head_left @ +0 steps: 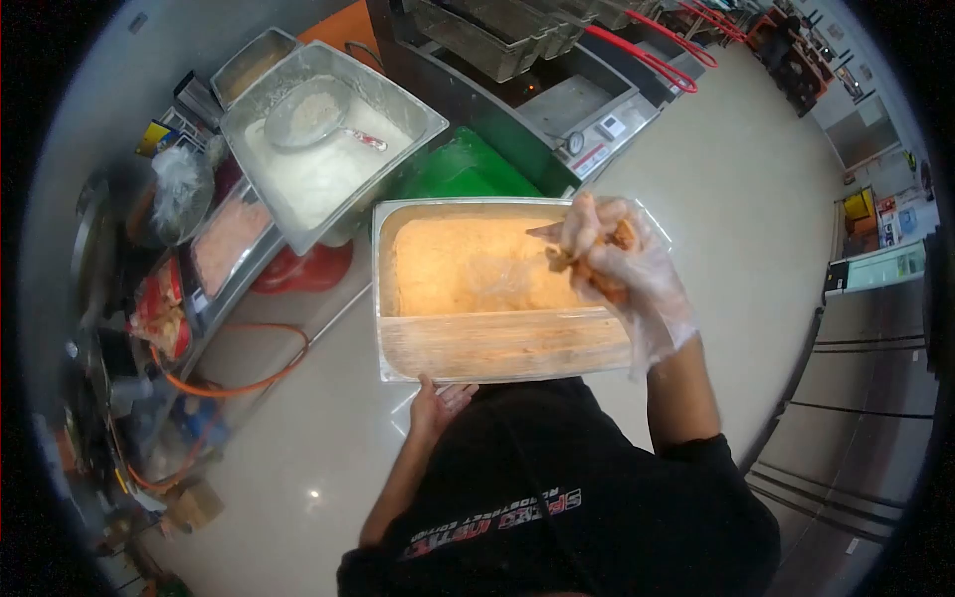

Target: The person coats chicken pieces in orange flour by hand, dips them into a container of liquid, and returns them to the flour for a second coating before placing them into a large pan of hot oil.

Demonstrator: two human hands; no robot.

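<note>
A steel pan point(390, 298) filled with orange batter is held up in front of my body. My left hand point(436, 403) grips the pan from below at its near edge. My right hand point(615, 261), in a clear plastic glove, hovers over the pan's right side, its fingers closed on a batter-coated piece of food point(597, 274). The batter point(468, 269) covers the far part of the pan, and the near wall is smeared orange.
A larger steel pan of white flour point(328, 164) with a sieve point(308, 111) stands to the left on a counter. Beside it are a tray of pinkish meat point(229, 244), a red bucket point(303, 269), a green bin point(458, 169) and a fryer point(557, 90).
</note>
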